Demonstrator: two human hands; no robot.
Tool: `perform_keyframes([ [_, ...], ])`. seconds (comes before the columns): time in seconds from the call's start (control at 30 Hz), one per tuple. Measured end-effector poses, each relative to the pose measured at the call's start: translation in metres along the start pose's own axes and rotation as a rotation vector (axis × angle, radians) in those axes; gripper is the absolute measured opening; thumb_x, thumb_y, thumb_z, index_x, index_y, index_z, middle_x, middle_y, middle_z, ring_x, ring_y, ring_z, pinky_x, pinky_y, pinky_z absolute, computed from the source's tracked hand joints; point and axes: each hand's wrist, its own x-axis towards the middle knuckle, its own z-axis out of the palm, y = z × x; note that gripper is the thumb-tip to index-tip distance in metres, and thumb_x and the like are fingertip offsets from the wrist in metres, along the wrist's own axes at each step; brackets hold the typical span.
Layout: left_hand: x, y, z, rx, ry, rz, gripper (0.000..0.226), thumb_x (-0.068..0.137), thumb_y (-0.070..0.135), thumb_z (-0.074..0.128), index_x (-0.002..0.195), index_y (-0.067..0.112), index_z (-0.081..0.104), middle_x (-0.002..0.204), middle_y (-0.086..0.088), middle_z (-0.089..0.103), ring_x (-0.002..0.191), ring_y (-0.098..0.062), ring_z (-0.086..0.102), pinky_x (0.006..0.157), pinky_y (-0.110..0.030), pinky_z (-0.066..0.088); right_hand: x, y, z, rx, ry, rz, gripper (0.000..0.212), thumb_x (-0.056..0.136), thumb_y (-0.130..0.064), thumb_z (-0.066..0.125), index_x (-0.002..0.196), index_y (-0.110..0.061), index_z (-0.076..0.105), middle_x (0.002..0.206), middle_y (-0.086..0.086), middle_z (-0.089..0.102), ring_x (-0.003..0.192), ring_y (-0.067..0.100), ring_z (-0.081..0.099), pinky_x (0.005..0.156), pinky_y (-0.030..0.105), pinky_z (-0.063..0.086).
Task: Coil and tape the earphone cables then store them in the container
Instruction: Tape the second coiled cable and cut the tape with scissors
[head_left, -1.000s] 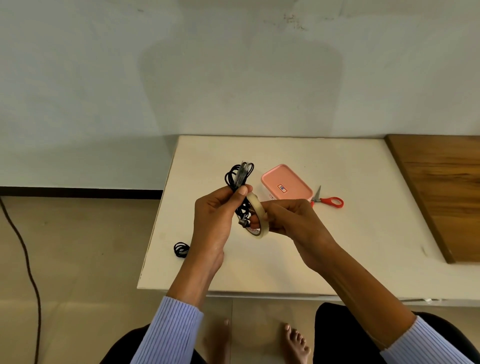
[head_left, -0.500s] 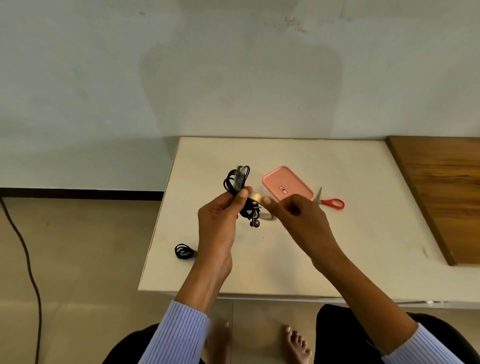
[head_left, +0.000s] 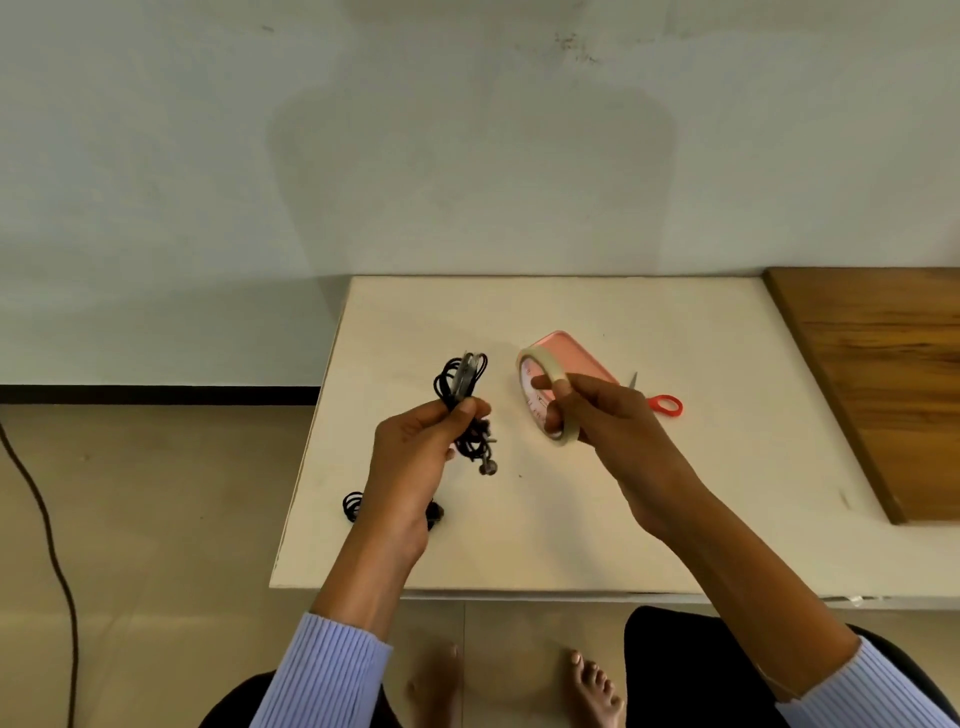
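Observation:
My left hand (head_left: 415, 457) pinches a coiled black earphone cable (head_left: 464, 382) upright above the white table (head_left: 571, 530); its earbuds dangle below my fingers. My right hand (head_left: 608, 415) grips a roll of pale tape (head_left: 540, 364), with fingers curled through its hole. The roll stands apart from the coil, to its right. A pink container (head_left: 582, 358) lies on the table behind the roll, partly hidden by it. A second coiled black cable (head_left: 353, 506) lies near the table's left edge, partly behind my left wrist.
Red-handled scissors (head_left: 665, 405) lie just right of the pink container, mostly hidden behind my right hand. A brown wooden surface (head_left: 883, 384) adjoins the table on the right. A dark cord (head_left: 47, 535) runs over the floor at left. My bare feet show under the table's front edge.
My right hand has pulled the tape roll away from the coil to the right and turned it upright. My left hand keeps holding the coil in about the same place.

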Motion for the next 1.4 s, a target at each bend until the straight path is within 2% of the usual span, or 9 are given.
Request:
perform_keyframes([
  [0.1,-0.001,0.002,0.004,-0.049,-0.095,-0.035,0.016,0.089,0.028,0.06,0.086,0.024,0.076,0.094,0.005,0.075,0.103,-0.011,0.064,0.085,-0.031,0.042,-0.003,-0.001,0.004,-0.114,-0.078,0.024,0.036,0.096,-0.027,0.046,0.083,0.003,0.062,0.073,-0.001,0.058,0.077,0.009,0.049,0.081,0.029,0.036],
  [0.23,-0.002,0.003,0.009,-0.092,-0.094,-0.07,0.016,0.087,0.03,0.062,0.093,0.024,0.075,0.094,0.002,0.075,0.102,-0.014,0.064,0.078,-0.03,0.04,-0.006,-0.004,0.006,-0.154,-0.062,0.038,0.037,0.093,-0.022,0.044,0.066,-0.008,0.064,0.077,0.006,0.064,0.078,0.006,0.052,0.072,0.019,0.037],
  [0.43,-0.005,0.006,0.014,-0.07,-0.029,-0.039,0.012,0.087,0.019,0.064,0.091,0.016,0.075,0.089,-0.003,0.073,0.069,0.005,0.062,0.072,-0.019,0.042,-0.008,-0.002,0.008,-0.156,-0.123,0.008,0.036,0.094,-0.018,0.046,0.073,-0.014,0.075,0.073,0.002,0.07,0.077,0.01,0.057,0.078,0.024,0.043],
  [0.63,-0.003,0.008,0.011,-0.081,0.021,-0.027,0.012,0.086,0.018,0.065,0.092,0.017,0.075,0.086,0.002,0.074,0.086,-0.006,0.063,0.079,-0.02,0.042,-0.007,0.001,0.009,-0.06,-0.158,-0.036,0.029,0.094,-0.008,0.046,0.091,-0.009,0.075,0.081,-0.001,0.075,0.072,0.008,0.066,0.072,0.017,0.052],
  [0.83,-0.006,0.008,0.013,-0.066,-0.008,-0.004,0.009,0.085,0.019,0.067,0.083,0.02,0.075,0.075,0.007,0.073,0.068,0.007,0.061,0.075,-0.019,0.042,-0.006,0.0,0.01,-0.058,-0.083,0.004,0.033,0.091,-0.015,0.049,0.069,-0.014,0.074,0.075,-0.001,0.074,0.079,0.015,0.067,0.088,0.03,0.048],
  [0.97,-0.006,0.009,0.013,-0.088,0.017,-0.014,0.008,0.084,0.02,0.068,0.081,0.02,0.075,0.073,0.006,0.073,0.073,0.001,0.061,0.078,-0.021,0.042,-0.005,0.0,0.011,-0.056,-0.109,-0.02,0.031,0.091,-0.014,0.049,0.075,-0.013,0.075,0.077,0.001,0.075,0.081,0.019,0.066,0.092,0.038,0.05],
  [1.07,-0.005,0.01,0.012,-0.116,0.034,-0.041,0.008,0.084,0.02,0.067,0.084,0.021,0.075,0.074,0.007,0.073,0.079,-0.002,0.063,0.084,-0.026,0.041,-0.006,0.0,0.011,-0.031,-0.144,-0.033,0.03,0.091,-0.014,0.048,0.081,-0.014,0.076,0.082,0.006,0.074,0.077,0.017,0.065,0.084,0.035,0.051],
  [1.17,-0.004,0.01,0.011,-0.133,0.032,-0.067,0.008,0.084,0.019,0.067,0.084,0.021,0.075,0.075,0.006,0.074,0.075,-0.002,0.064,0.088,-0.028,0.04,-0.007,0.0,0.01,-0.005,-0.193,-0.043,0.03,0.091,-0.017,0.048,0.082,-0.018,0.077,0.087,0.013,0.073,0.079,0.019,0.063,0.082,0.033,0.052],
  [1.4,0.0,0.008,0.006,-0.168,0.043,-0.096,0.011,0.084,0.02,0.066,0.09,0.02,0.075,0.091,-0.002,0.074,0.091,-0.014,0.065,0.081,-0.028,0.041,-0.007,-0.001,0.01,0.047,-0.276,-0.037,0.035,0.092,0.0,0.044,0.092,-0.018,0.074,0.087,-0.002,0.075,0.077,0.01,0.067,0.07,0.017,0.053],
])
